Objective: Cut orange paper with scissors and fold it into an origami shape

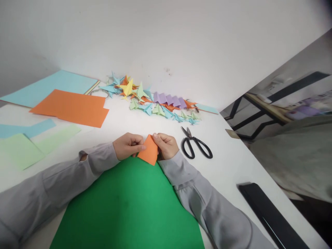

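Between my two hands is a small piece of orange paper (149, 152), held up over the far edge of a green sheet (127, 204). My left hand (129, 145) pinches its left side, thumb in front and the other fingers curled. At its upper right, my right hand (166, 145) grips the paper between thumb and fingers. The paper has a slanted top that looks like a folded corner; its back is hidden. Just right of my right hand lies a pair of black-handled scissors (194, 142), blades slightly apart and pointing away.
Orange sheets (70, 107), a large light-blue sheet (52, 86) and pale green sheets (20, 150) lie at left. Several folded paper shapes (128, 87) and a purple pleated strip (169, 99) line the wall. A black elongated object (269, 214) sits near the table's right edge.
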Demonstrator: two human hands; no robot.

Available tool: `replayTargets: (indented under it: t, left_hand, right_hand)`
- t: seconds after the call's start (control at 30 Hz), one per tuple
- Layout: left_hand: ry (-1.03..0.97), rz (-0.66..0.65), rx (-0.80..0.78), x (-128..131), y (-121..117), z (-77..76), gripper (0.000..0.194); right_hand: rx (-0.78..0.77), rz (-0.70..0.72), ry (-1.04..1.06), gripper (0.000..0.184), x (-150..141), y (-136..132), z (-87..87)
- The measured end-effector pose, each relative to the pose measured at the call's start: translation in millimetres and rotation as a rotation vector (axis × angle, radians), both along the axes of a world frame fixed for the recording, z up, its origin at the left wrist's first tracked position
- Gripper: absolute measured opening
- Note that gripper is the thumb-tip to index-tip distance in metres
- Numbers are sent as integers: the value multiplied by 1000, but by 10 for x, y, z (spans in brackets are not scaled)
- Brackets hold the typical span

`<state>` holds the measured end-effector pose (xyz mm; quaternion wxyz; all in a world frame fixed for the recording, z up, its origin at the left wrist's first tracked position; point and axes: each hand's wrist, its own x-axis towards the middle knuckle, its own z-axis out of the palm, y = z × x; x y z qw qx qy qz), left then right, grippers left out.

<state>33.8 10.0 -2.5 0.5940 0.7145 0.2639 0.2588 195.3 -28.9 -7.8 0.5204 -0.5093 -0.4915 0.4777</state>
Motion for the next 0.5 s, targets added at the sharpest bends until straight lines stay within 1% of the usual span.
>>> replayTargets:
  t: [0.1, 0.17, 0.27, 0.37, 0.5]
  left_hand:
    - [-24, -1, -17, -2, 5, -13, 34]
    - [-21, -3, -10, -3, 0, -20, 33]
    - [-3, -7, 32, -2, -11, -17, 31]
    - [16, 21, 46, -2, -16, 14, 32]
    - [26, 87, 44, -6, -17, 59, 32]
  right_hand:
    - [10, 2, -24, 47, -7, -13, 15]
    - [18, -30, -23, 48, -2, -2, 19]
    - [0, -89, 67, 46, 19, 35, 9]
    - [-18, -62, 124, 45, 36, 57, -13]
    - [-1, 1, -21, 46, 32, 31, -23]
